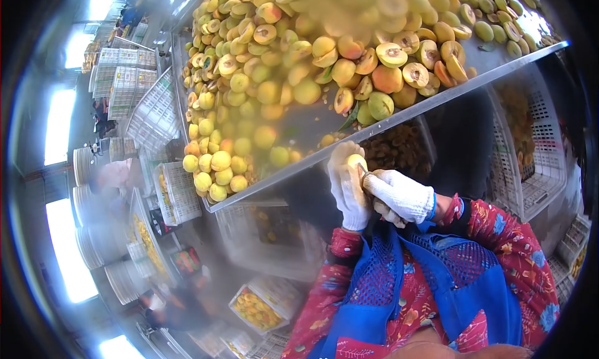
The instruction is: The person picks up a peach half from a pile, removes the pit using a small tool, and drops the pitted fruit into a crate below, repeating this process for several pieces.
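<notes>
Both my hands wear white knit gloves and meet just below the edge of a metal table (437, 97). My left hand (347, 187) grips a small yellow fruit (356, 162) at its fingertips. My right hand (399, 195) presses against it from the right and holds a small blade (364, 172) whose tip touches the fruit. A big heap of yellow and orange fruit (274, 78), some whole and some halved with the pit hollow showing, covers the table above my hands.
A dark pile of pits (399, 148) lies under the table edge by my hands. White plastic crates (536, 159) stand at the right, stacked crates (134, 91) at the left. A tray of cut fruit (256, 309) sits low down. The lens is fogged.
</notes>
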`<state>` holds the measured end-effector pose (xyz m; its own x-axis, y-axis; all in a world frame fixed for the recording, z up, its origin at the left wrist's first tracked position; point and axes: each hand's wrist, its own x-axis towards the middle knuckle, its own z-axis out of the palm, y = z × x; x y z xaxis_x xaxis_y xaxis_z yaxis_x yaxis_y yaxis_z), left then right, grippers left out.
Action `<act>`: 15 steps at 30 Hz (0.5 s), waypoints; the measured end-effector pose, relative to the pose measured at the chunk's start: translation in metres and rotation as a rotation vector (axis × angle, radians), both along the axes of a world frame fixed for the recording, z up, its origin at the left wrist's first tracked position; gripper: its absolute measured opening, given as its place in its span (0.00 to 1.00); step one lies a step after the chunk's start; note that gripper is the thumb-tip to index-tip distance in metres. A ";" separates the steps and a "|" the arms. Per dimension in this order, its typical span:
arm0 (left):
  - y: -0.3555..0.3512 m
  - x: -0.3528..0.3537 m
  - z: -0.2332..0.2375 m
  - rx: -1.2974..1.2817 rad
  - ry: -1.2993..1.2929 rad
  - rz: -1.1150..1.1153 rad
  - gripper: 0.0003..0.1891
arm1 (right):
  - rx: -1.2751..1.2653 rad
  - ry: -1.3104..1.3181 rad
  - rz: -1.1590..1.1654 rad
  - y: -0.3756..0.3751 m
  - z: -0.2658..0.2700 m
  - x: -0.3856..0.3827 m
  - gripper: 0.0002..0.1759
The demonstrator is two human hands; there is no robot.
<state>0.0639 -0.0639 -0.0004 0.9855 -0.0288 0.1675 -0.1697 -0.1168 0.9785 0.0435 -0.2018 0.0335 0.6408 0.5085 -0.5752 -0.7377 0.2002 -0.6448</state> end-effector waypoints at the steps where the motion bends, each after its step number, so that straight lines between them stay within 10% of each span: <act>1: 0.001 0.003 0.001 -0.172 0.183 0.009 0.22 | -0.006 0.039 0.023 -0.002 -0.005 0.002 0.29; 5: 0.015 0.019 0.002 -0.630 0.769 0.008 0.19 | -0.373 -0.171 0.025 0.008 -0.007 0.001 0.30; 10: 0.002 0.005 0.003 -0.163 0.492 0.014 0.19 | 0.005 0.117 0.021 0.005 -0.018 -0.005 0.27; 15: 0.001 0.004 -0.006 -0.500 0.408 -0.258 0.21 | 0.560 0.386 -0.060 -0.017 -0.026 -0.004 0.20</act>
